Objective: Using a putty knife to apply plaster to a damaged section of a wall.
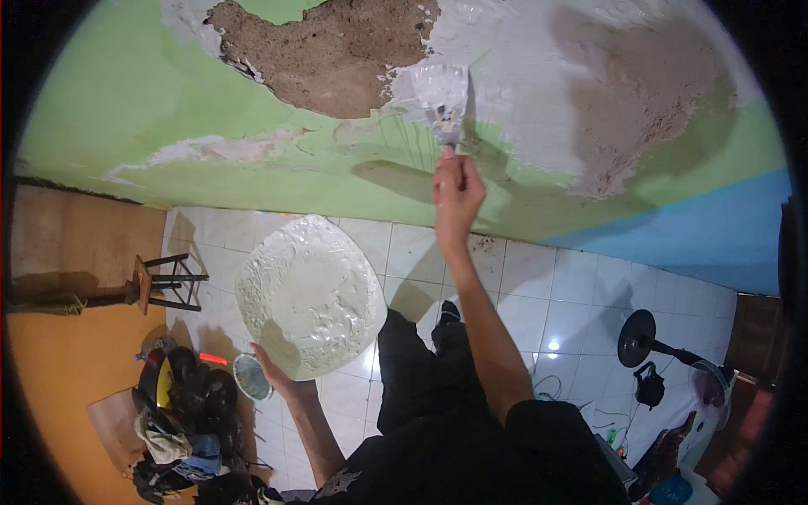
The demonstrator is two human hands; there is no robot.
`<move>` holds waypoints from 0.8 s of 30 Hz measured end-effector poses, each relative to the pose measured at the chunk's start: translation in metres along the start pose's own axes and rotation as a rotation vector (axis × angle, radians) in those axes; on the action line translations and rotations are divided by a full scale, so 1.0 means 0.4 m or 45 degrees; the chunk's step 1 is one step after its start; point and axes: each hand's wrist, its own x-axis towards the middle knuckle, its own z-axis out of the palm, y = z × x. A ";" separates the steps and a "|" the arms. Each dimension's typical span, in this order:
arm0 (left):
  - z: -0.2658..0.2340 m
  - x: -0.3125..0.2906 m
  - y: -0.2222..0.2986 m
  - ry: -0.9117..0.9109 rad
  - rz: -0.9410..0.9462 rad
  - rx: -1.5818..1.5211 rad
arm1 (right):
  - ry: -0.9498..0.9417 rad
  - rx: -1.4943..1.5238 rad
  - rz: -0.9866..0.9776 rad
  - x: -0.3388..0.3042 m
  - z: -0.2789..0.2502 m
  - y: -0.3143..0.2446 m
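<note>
My right hand (459, 192) is closed round the handle of a putty knife (442, 97), its wide blade coated in white filler. The blade lies against the wall where fresh white filler (513, 84) borders a patch of bare brown plaster (337, 50). Lower down, my left hand (282, 376) grips the near edge of a large pale plate-like board (311, 295) smeared all over with white filler. Its thumb shows at the left rim; the other fingers are hidden beneath. The board is held level, apart from the green wall (278, 172).
A small wooden stool (168, 282) stands at the left. Below it are a bucket (252, 376) and a motorbike (168, 391) with clothes heaped near it. At the right a standing fan (711, 391), a black kettle-like item (649, 385) and cables lie on the white tiled floor (581, 278).
</note>
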 end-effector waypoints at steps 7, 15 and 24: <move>-0.063 -0.010 0.019 0.062 0.030 0.002 | -0.269 0.001 0.253 -0.146 0.053 0.072; -0.098 -0.002 0.073 0.048 0.101 0.066 | -0.258 0.105 -0.149 -0.014 0.084 0.082; -0.105 0.042 0.053 0.093 0.104 0.129 | -0.050 -0.029 -0.216 0.129 0.138 0.237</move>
